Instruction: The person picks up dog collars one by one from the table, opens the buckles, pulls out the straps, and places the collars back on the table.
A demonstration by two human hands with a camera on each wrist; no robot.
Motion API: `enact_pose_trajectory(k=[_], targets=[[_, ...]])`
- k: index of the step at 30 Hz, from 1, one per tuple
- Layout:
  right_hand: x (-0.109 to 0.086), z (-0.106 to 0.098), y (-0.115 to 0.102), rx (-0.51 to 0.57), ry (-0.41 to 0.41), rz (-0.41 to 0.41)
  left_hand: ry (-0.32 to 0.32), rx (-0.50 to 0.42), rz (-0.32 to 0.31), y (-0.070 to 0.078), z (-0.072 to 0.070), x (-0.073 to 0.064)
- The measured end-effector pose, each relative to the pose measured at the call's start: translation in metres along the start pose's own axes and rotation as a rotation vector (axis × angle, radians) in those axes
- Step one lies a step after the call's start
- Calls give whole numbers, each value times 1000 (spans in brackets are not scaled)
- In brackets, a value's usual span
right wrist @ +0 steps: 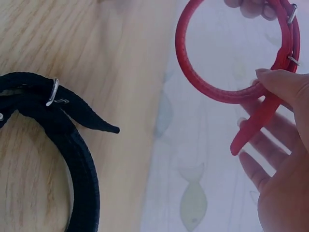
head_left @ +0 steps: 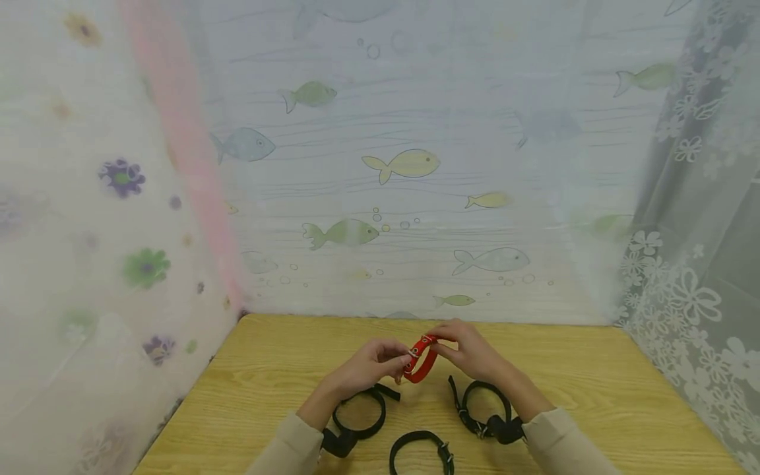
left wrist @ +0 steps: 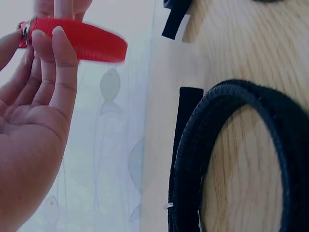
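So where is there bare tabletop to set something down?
The table is bare left, between floral curtain and left sleeve, and right, between right sleeve and lace curtain. A strip along the fish curtain looks bare too. Front-centre is crowded: three black collars lie there, and left hand and right hand hold a red collar.
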State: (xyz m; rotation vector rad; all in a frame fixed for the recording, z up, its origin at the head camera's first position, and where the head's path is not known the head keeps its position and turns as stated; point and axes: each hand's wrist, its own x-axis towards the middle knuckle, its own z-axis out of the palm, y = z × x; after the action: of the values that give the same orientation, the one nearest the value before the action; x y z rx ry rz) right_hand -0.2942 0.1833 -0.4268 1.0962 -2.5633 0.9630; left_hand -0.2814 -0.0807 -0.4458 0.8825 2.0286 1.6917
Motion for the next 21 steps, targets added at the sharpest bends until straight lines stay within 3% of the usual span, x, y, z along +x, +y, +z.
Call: enact_pose_trajectory(k=[11,21], targets=[[0,2,-14,13,144,211,77,54,16,0,6,-1],[4,2,-33,390,68,489,89,101,38,0,18,5]])
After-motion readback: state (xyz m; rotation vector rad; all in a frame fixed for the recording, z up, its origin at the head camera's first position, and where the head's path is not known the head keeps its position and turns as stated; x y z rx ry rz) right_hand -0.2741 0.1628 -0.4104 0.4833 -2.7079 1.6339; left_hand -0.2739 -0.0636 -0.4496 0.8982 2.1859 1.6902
